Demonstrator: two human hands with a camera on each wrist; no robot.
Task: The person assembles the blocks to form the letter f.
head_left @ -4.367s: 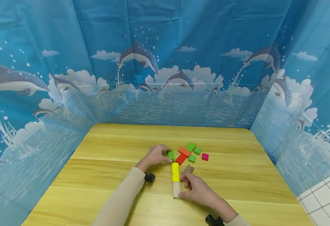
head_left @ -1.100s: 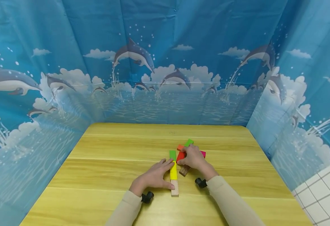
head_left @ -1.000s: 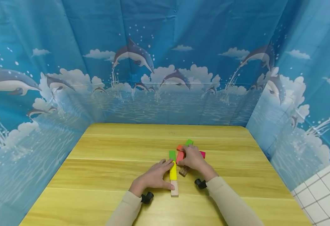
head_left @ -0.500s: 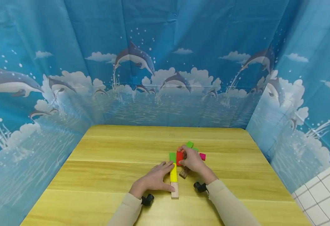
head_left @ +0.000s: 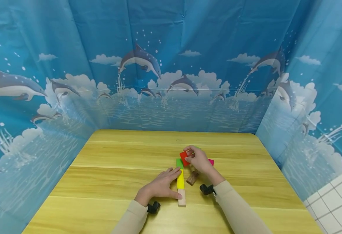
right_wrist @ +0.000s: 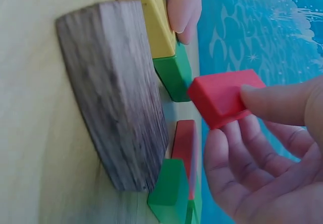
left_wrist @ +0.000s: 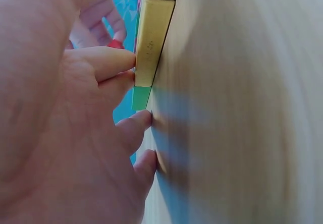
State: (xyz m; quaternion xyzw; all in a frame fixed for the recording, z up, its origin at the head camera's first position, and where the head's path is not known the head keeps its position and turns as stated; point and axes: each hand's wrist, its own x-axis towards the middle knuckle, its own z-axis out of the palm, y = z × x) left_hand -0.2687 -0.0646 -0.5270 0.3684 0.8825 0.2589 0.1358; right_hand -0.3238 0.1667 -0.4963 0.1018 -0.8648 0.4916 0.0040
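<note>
My right hand pinches a red block between thumb and fingers, held above the table close to the far end of a row of blocks. That row lies end to end: a pale wooden block nearest, a yellow block in the middle, a green block farthest. Fairly straight fingers of my left hand touch the yellow block's top, and its thumb rests at the pale block. In the left wrist view, two other fingertips meet the tabletop.
Right of the row lies a dark brown wooden block. A pink block shows past my right hand, which covers most of the loose pile. The right wrist view shows a small green block and a reddish block there.
The green block has joined the yellow block's far end. My left hand has shifted nearer along the row. My right hand has left the pale block and lifted the red one from the pile.
</note>
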